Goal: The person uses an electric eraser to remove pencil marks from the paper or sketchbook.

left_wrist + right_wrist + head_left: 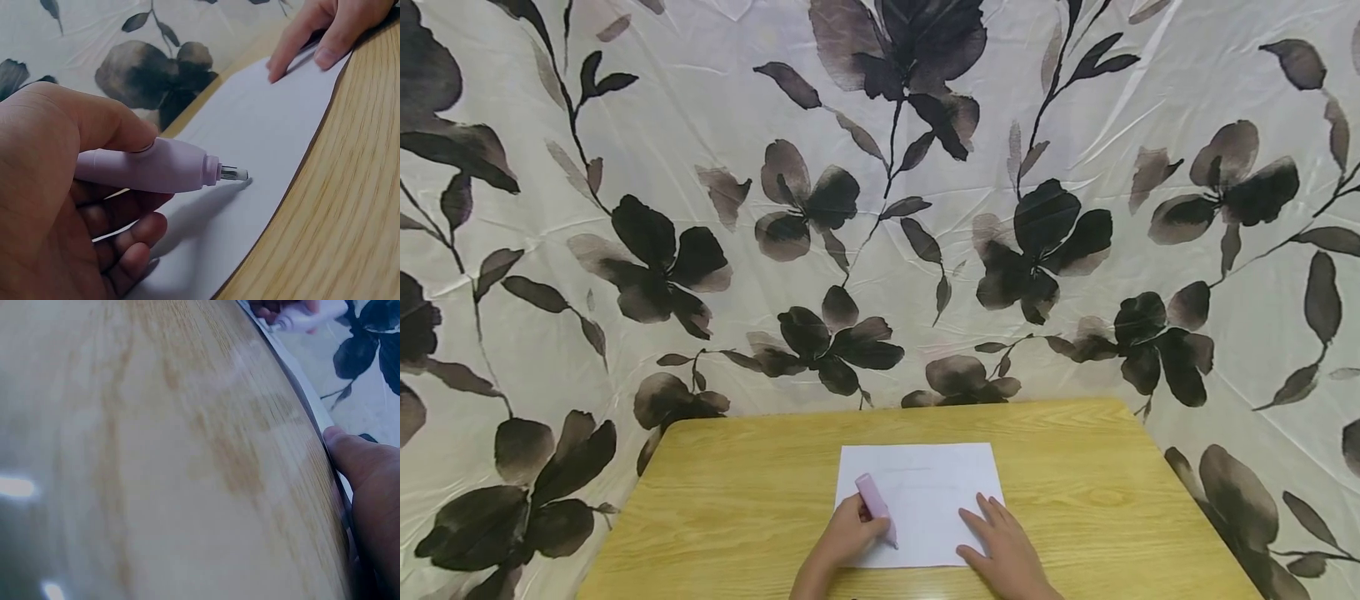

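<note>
A lilac electric eraser (871,495) with a small white tip (242,174) is gripped by my left hand (847,532), thumb on top of its body and fingers beneath. It slants over the lower left part of a white paper sheet (928,508). The tip is at or just above the paper; contact cannot be told. Faint grey lines show on the sheet's upper half. My right hand (1006,546) rests spread on the sheet's lower right, and its thumb (350,453) lies by the near edge in the right wrist view.
The sheet lies on a wood-grain table (722,508) with rounded back corners. Behind and beside the table hangs a pale cloth (940,308) printed with dark flowers and leaves. Light glare (17,487) shows on the tabletop in the right wrist view.
</note>
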{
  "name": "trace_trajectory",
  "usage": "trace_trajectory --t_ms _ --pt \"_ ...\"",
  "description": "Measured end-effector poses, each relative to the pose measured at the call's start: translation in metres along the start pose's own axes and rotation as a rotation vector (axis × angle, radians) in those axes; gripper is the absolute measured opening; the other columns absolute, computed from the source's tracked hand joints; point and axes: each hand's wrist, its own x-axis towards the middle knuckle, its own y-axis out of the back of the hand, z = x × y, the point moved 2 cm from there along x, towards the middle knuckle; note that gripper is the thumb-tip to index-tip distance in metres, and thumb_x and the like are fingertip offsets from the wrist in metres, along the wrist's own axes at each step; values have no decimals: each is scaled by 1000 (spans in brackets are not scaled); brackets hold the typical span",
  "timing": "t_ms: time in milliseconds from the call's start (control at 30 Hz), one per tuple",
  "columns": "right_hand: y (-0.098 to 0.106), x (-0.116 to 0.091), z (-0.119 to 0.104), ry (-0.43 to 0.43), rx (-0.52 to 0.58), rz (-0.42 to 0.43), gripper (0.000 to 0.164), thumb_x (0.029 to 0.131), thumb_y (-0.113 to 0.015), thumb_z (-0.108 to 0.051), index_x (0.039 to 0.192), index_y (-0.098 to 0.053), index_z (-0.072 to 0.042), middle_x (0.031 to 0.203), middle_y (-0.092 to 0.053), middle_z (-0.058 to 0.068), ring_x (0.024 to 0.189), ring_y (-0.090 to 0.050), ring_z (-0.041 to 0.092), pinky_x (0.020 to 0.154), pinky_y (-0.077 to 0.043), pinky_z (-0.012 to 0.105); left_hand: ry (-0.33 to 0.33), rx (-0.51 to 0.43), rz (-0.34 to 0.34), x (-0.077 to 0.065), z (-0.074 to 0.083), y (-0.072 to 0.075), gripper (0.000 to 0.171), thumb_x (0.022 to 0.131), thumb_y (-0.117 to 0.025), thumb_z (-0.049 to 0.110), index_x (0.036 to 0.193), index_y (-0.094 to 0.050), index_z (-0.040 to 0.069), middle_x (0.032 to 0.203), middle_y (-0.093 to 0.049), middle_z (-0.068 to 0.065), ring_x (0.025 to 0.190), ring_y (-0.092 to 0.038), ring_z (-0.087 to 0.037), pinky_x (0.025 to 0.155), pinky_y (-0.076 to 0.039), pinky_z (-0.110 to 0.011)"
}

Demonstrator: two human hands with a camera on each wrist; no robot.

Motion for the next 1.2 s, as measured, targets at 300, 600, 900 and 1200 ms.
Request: trace_trajectory --t_ms 300,600,900,1200 --pt "0 0 0 2 9 8 56 89 -60 -56 130 -62 -18 143 -46 17 133 -38 39 105 -29 56 23 -113 18 -13 -10 16 60 82 -68 5 127 -36 -17 99 -60 -15 89 -59 -23 73 -51 -33" --pt "1 0 -1 -16 23 -2 55 88 -63 -53 130 -62 -18 144 -46 17 134 -37 40 106 -28 56 26 -212 23 -21 -21 35 92 82 -68 1 147 -4 -1 74 -63 -9 64 -55 -15 58 -46 -26" --pt "1 0 -2 -18 28 -2 55 89 -61 -55 131 -62 -19 144 -45 17 134 -36 39 106 -28 55 54 -314 83 -29 -30 47 89 78 -71 -4 142 -10 2 89 -63 -20 76 -64 -21 62 -51 -28" --pt "0 0 -1 -17 8 3 56 90 -59 -56 131 -61 -19 144 -45 16 134 -36 38 106 -28 55 128 -328 383 -31 -43 74 76 71 -81 -7 123 -27 -4 94 -53 -18 71 -61 -19 61 -55 -31"
